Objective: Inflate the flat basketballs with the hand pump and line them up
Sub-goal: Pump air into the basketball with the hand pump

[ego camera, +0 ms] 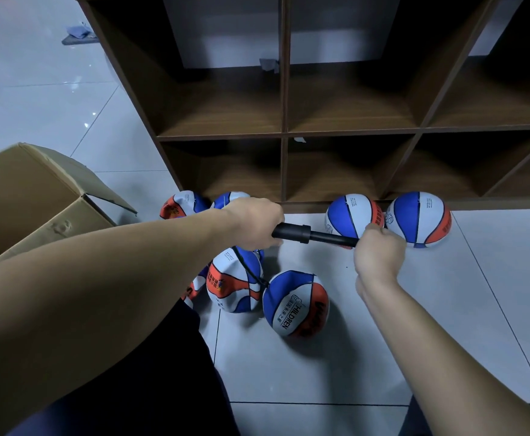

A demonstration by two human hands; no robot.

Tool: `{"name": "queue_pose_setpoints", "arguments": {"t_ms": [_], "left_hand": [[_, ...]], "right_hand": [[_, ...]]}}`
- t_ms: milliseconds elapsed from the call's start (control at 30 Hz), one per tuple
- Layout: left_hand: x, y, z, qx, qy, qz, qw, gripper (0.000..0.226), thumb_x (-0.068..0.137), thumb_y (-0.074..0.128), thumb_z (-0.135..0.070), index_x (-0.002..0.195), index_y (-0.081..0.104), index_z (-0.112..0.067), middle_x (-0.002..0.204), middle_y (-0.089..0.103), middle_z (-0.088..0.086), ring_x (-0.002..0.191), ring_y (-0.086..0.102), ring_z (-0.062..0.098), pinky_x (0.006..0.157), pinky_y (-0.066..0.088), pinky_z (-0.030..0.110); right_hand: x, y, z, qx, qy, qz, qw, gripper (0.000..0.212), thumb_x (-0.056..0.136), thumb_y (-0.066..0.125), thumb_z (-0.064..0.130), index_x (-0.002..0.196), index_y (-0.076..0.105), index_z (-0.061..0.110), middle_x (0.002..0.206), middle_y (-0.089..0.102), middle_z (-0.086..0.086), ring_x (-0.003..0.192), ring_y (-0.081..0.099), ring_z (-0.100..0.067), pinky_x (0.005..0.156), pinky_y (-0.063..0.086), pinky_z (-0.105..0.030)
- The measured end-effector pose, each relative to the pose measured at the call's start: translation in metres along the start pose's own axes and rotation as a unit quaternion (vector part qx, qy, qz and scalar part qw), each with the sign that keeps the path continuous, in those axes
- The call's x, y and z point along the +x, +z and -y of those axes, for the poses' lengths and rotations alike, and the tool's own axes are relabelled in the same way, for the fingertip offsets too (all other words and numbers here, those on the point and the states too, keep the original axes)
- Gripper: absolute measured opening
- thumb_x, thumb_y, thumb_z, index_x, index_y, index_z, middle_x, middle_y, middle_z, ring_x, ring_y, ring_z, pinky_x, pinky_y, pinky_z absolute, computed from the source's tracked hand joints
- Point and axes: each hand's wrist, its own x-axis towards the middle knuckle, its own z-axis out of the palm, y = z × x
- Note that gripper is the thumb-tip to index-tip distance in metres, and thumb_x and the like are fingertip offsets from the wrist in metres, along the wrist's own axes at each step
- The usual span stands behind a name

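Observation:
A black hand pump (301, 232) lies level above the floor. My left hand (256, 223) grips its barrel and my right hand (378, 248) grips the handle end, with the rod partly drawn out. A thin black hose (251, 273) runs down from the pump to a blue, white and orange basketball (295, 303) on the tiles. A crumpled flat ball (234, 283) lies just left of it. Two round balls (353, 215) (419, 218) stand side by side against the shelf base on the right. Two more balls (183, 204) (229, 198) sit by the shelf on the left, partly hidden by my arm.
A dark wooden cubby shelf (284, 133) with open compartments stands right behind the balls. An open cardboard box (37, 196) sits at the left. My dark-trousered legs (150, 388) fill the lower foreground. Pale floor tiles (493, 278) stretch to the right.

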Motion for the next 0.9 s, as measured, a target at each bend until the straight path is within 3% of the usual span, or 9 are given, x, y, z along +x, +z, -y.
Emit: {"name": "queue_pose_setpoints", "arguments": {"t_ms": [133,300,400,600,800,900], "left_hand": [[-0.003,0.003,-0.012,0.022,0.010,-0.004,1.000,0.035,0.103,0.061,-0.048,0.077,0.049,-0.029,0.079,0.062,-0.004,0.070,0.062,0.019,0.063,0.056,0.037],[-0.008,0.008,-0.016,0.045,0.030,-0.007,0.999,0.035,0.103,0.061,-0.050,0.078,0.050,-0.028,0.079,0.061,-0.004,0.073,0.064,0.021,0.069,0.060,0.040],[-0.010,0.010,-0.023,0.050,0.037,-0.007,0.998,0.034,0.104,0.059,-0.048,0.078,0.051,-0.027,0.078,0.062,-0.003,0.071,0.065,0.023,0.068,0.061,0.040],[-0.010,0.011,-0.029,0.049,0.047,-0.022,0.997,0.039,0.104,0.059,-0.048,0.074,0.045,-0.028,0.075,0.059,-0.004,0.065,0.058,0.018,0.055,0.045,0.033],[-0.007,0.009,-0.025,0.040,0.048,-0.031,0.998,0.030,0.103,0.059,-0.051,0.084,0.057,-0.027,0.076,0.062,-0.004,0.071,0.064,0.022,0.066,0.059,0.040],[-0.004,0.008,-0.022,0.032,0.054,-0.035,0.997,0.030,0.103,0.060,-0.050,0.081,0.053,-0.030,0.079,0.063,-0.005,0.075,0.065,0.022,0.068,0.059,0.041]], "right_hand": [[-0.013,0.013,-0.007,-0.004,0.014,0.022,1.000,0.035,0.097,0.047,0.015,0.065,0.033,0.015,0.064,0.036,-0.001,0.062,0.031,-0.027,0.063,0.030,-0.039],[-0.031,0.024,-0.016,-0.033,-0.005,0.058,0.998,0.035,0.102,0.045,0.015,0.067,0.043,0.013,0.071,0.046,-0.003,0.065,0.040,-0.026,0.069,0.037,-0.039],[-0.041,0.026,-0.015,-0.023,-0.010,0.070,0.997,0.037,0.104,0.045,0.015,0.067,0.043,0.015,0.068,0.047,-0.001,0.063,0.042,-0.023,0.061,0.034,-0.037],[-0.050,0.027,-0.012,-0.026,-0.021,0.088,0.996,0.037,0.104,0.044,0.013,0.068,0.039,0.016,0.068,0.043,0.000,0.060,0.039,-0.020,0.056,0.030,-0.035],[-0.035,0.026,-0.010,-0.030,-0.028,0.122,0.992,0.036,0.103,0.049,0.021,0.069,0.038,0.017,0.066,0.039,-0.002,0.058,0.037,-0.024,0.057,0.033,-0.032],[-0.026,0.022,-0.010,-0.036,-0.019,0.139,0.989,0.032,0.100,0.053,0.026,0.073,0.039,0.015,0.066,0.036,-0.002,0.061,0.034,-0.025,0.060,0.032,-0.037]]}}
